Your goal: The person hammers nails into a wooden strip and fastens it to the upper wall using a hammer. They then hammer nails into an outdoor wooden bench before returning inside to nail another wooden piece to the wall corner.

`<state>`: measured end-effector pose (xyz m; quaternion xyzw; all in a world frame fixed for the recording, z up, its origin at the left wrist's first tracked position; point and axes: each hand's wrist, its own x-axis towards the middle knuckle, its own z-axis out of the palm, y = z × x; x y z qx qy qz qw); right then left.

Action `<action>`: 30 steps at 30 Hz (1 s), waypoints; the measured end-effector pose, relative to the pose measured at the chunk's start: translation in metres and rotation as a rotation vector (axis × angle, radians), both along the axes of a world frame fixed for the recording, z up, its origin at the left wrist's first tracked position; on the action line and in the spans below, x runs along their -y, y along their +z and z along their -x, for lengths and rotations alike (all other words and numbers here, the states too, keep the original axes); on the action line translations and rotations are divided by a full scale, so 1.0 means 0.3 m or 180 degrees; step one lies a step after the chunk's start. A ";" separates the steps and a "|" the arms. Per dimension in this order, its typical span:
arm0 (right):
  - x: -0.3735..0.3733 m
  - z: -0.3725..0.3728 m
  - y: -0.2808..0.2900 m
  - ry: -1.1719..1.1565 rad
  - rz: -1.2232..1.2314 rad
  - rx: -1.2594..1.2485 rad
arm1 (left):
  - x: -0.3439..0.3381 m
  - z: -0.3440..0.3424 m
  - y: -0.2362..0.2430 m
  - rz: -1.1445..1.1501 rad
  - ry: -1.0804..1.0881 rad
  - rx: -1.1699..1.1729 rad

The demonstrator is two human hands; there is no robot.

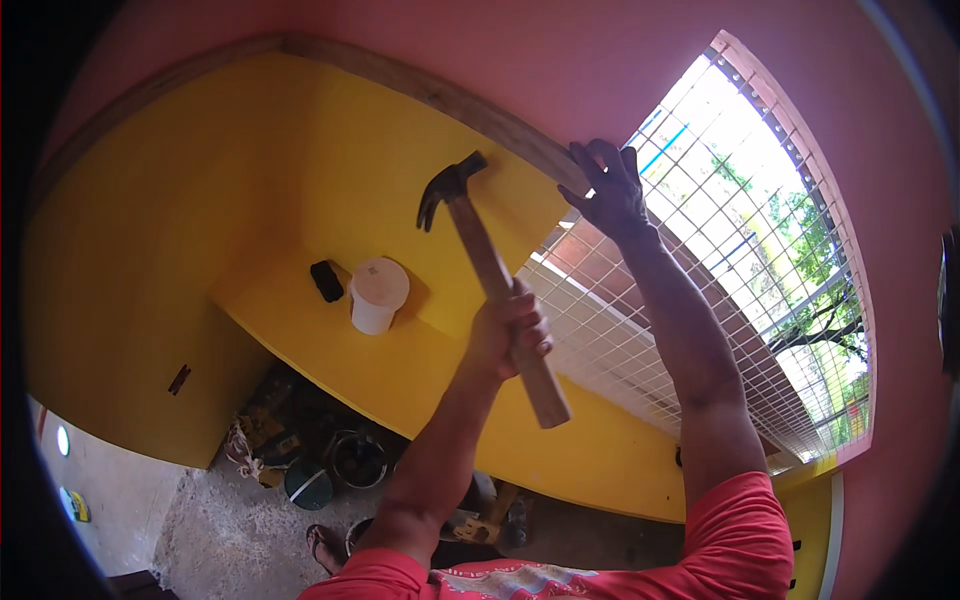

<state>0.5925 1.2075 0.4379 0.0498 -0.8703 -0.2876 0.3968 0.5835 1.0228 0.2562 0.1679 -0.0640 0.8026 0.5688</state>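
Observation:
My left hand [510,330] is closed round the wooden handle of a claw hammer [485,255], whose dark head is raised near the yellow wall. My right hand [610,195], reaching up beside the mesh window, grips a long wooden strip [480,122] with bent, separated fingers and thumb. This strip runs along the border between the pink upper wall [500,50] and the yellow wall [350,120]. Whether anything small is between my right fingers is too hard to make out.
A yellow counter [300,320] holds a white tub [378,295] and a black block [326,282]. Beneath it sit buckets [308,485] and assorted clutter on the concrete floor [210,520]. A window with metal mesh [760,230] is at the right, trees outside. My sandalled foot [322,550] shows below.

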 end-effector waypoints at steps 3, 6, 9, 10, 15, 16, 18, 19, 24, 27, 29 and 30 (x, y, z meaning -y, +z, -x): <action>-0.005 -0.001 0.003 0.0054 0.0037 0.0036 | -0.052 -0.019 0.069 -0.0262 -0.0061 0.0109; -0.014 -0.007 0.004 0.0047 0.0082 0.0107 | -0.065 -0.029 0.086 -0.0412 -0.0032 0.0138; -0.014 -0.007 0.004 0.0094 0.0122 0.0130 | -0.076 -0.038 0.102 -0.0545 0.0109 0.0372; -0.014 -0.006 0.004 0.0064 0.0132 0.0119 | -0.075 -0.034 0.105 -0.0633 0.0024 0.0311; -0.015 -0.005 0.004 0.0014 0.0113 0.0117 | -0.089 -0.056 0.116 -0.0715 0.0087 0.0453; -0.015 -0.003 0.004 0.0029 0.0102 0.0107 | -0.093 -0.053 0.126 -0.0751 0.0001 0.0482; -0.019 -0.006 0.008 0.0036 0.0083 0.0098 | -0.098 -0.051 0.127 -0.0795 -0.0094 0.0513; -0.021 -0.007 0.011 0.0090 0.0079 0.0085 | -0.101 -0.049 0.113 -0.0684 -0.0107 0.0383; -0.010 -0.004 0.007 0.0039 0.0122 0.0125 | -0.109 -0.055 0.088 -0.0515 0.0141 0.0533; -0.018 -0.003 0.006 0.0170 0.0092 0.0077 | -0.102 -0.017 0.078 -0.0882 -0.0105 0.0174; -0.013 0.004 -0.001 0.0017 0.0161 0.0094 | -0.086 -0.009 0.075 -0.0563 0.0103 0.0220; -0.016 0.009 -0.003 0.0058 0.0166 0.0097 | -0.079 -0.003 0.081 -0.0559 0.0144 0.0219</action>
